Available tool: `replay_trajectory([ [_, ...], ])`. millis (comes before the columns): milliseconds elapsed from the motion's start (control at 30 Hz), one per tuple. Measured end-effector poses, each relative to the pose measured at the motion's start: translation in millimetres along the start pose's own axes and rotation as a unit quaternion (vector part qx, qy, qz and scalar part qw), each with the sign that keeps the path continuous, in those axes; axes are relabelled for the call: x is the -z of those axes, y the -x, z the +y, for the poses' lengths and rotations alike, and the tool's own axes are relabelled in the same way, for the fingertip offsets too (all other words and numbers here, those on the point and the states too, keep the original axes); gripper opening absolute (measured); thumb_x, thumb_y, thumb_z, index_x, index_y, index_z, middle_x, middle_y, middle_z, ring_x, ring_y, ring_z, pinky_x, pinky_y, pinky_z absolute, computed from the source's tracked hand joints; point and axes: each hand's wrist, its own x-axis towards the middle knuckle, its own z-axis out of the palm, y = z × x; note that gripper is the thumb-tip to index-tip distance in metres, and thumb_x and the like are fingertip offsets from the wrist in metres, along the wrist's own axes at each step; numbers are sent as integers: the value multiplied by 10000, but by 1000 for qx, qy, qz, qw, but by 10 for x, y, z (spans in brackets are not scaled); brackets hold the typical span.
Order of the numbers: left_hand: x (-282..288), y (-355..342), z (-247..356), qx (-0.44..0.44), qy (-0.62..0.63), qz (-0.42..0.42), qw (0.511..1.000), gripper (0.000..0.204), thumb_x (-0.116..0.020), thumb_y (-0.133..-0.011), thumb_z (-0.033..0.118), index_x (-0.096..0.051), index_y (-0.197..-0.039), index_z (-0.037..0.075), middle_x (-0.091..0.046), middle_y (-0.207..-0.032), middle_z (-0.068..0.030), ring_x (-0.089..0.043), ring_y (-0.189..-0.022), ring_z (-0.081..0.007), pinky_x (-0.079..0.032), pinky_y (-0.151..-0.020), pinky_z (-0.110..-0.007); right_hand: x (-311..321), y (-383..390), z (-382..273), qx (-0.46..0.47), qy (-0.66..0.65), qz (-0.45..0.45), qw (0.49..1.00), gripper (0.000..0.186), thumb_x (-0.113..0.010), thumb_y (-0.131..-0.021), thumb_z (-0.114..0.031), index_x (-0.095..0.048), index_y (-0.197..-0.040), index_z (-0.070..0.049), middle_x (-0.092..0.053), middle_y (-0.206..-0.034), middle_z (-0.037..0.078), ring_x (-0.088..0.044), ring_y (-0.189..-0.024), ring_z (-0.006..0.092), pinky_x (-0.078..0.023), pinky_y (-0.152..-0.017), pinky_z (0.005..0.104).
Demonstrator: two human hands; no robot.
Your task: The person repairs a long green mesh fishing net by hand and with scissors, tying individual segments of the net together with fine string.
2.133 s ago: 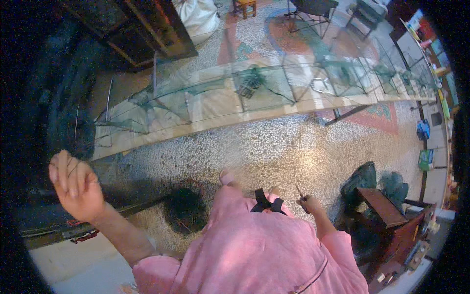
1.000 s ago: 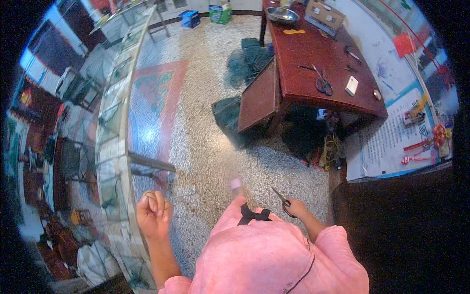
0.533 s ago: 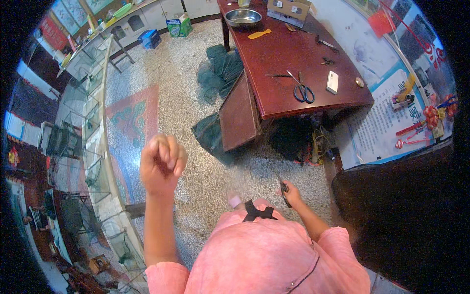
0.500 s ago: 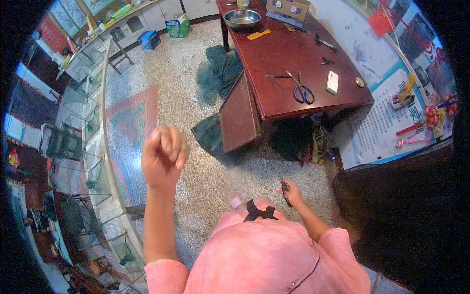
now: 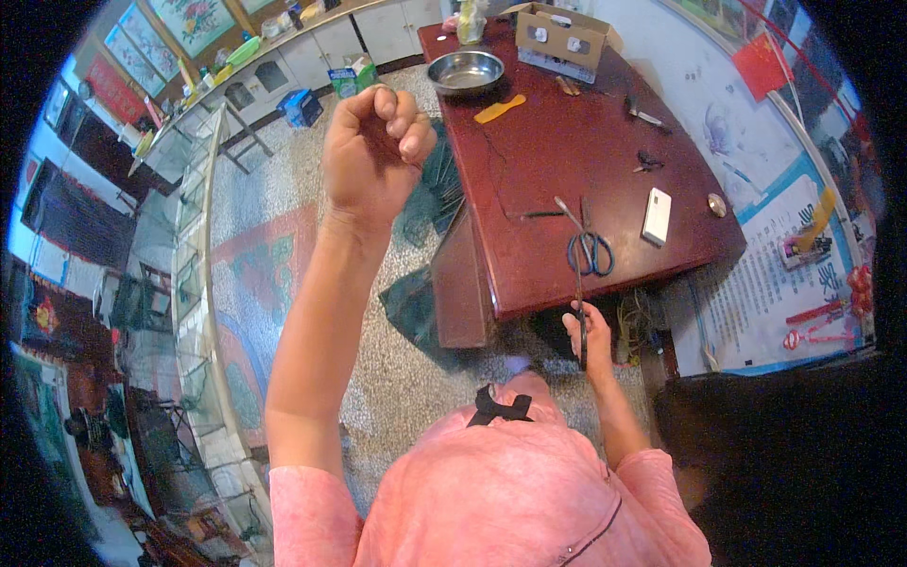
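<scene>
My left hand is raised in front of me, left of the table, with its fingers curled in. Whatever the fingers may hold is hidden. Lower down at the table's near edge, my right hand is closed on a thin, dark, rod-like tool. This tool points up toward the scissors, which lie on the dark red table with dark loop handles. A slim dark stick with a thin cord lies left of the scissors. To their right is a white rectangular block.
Farther back on the table are a steel basin, a yellow scraper-like piece, a cardboard box and small dark tools. A brown bench stands against the table's left side. Glass cases line the left.
I have come closer to the table. My left hand has gone up and to the right, still curled. My right hand has risen to the table's near edge with the tool.
</scene>
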Motion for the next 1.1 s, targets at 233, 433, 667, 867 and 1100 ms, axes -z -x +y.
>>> replay_trajectory([
  [233,176,-1347,-666,18,59,-13,998,173,-415,-784,158,-425,-643,59,-350,-595,-23,-339,-519,-131,-290,-504,-249,392,-968,-197,-3,-61,-1,998,376,-598,-771,-179,-449,-1082,-30,-425,-588,-52,-352,-418,26,-253,-358,179],
  [433,1433,-1538,-1696,140,-327,175,918,191,-410,-792,203,-521,-742,56,-560,-846,-128,-516,-683,-216,-406,-596,-293,718,-1417,-15,30,5,-19,999,430,-594,-773,-152,-405,-1136,-22,-447,-681,-33,-407,-546,35,-312,-459,169],
  [667,2123,-884,-2285,294,-818,95,485,280,-499,-764,249,-584,-862,1,-582,-860,-207,-562,-822,-321,-437,-731,-383,832,-2030,-152,68,173,-4,983,589,-620,-719,-74,-300,-1213,-47,-481,-820,53,-486,-763,128,-404,-684,247],
  [867,1969,-548,-1929,331,-685,169,626,211,-491,-804,172,-566,-870,-14,-607,-798,-140,-589,-719,-208,-453,-657,-303,713,-2741,-109,90,313,10,946,519,-588,-711,-59,-319,-1154,-39,-551,-829,148,-562,-718,268,-440,-652,336],
  [1100,1832,1289,-1690,304,-652,247,649,176,-495,-799,149,-554,-872,1,-586,-764,-111,-558,-720,-210,-441,-656,-317,805,-3100,142,131,516,38,846,462,-635,-673,-94,-385,-1043,23,-538,-905,243,-516,-883,386,-406,-766,404],
])
